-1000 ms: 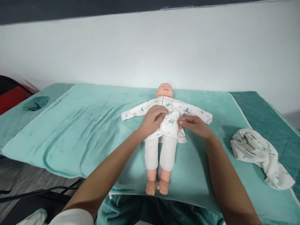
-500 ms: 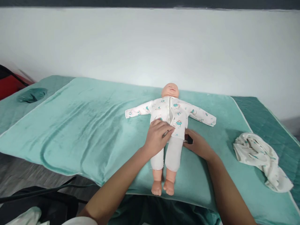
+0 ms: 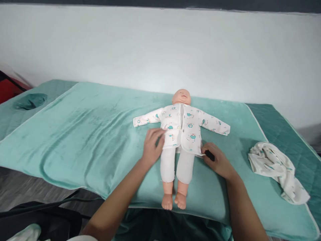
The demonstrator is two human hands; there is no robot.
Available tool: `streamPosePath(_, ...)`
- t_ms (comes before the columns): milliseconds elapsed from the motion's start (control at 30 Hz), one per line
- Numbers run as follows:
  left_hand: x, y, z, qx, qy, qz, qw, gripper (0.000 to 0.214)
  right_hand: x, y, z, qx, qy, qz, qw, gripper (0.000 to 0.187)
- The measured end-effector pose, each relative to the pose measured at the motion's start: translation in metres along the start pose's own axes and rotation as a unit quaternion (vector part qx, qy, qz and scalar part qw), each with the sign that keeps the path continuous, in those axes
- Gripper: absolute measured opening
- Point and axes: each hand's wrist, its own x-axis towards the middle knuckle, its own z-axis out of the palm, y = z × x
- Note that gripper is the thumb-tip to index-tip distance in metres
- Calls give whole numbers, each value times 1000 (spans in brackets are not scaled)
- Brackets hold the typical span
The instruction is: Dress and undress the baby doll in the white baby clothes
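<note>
The baby doll (image 3: 181, 97) lies face up on the massage bed (image 3: 82, 134), head toward 12 o'clock and feet toward 6, with the printed jacket (image 3: 191, 130) over its torso, front parted. At the jacket's 4 o'clock, my right hand (image 3: 219, 162) has its fingers pinched on the lower edge, while at 8 o'clock my left hand's (image 3: 151, 149) fingers curl loosely, a narrow gap showing beside the thumb. Farther toward 4 o'clock lies a crumpled printed garment (image 3: 278, 167).

Likely a massage room, padded bed (image 3: 278, 129) with face hole (image 3: 30, 101), green cover (image 3: 82, 134), white wall (image 3: 150, 50)
</note>
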Motion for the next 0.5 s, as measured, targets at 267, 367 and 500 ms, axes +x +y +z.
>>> streamPosePath(267,24,-92,-32,246,-40,-196,948,59,12,38,-10,40,283,157,945,25)
streamPosePath(367,29,-106,-38,275,-85,-223,931,58,22,74,-26,-134,366,194,900,48)
streamPosePath(500,29,-111,-39,284,-105,-208,930,56,33,101,-46,-202,333,263,883,53)
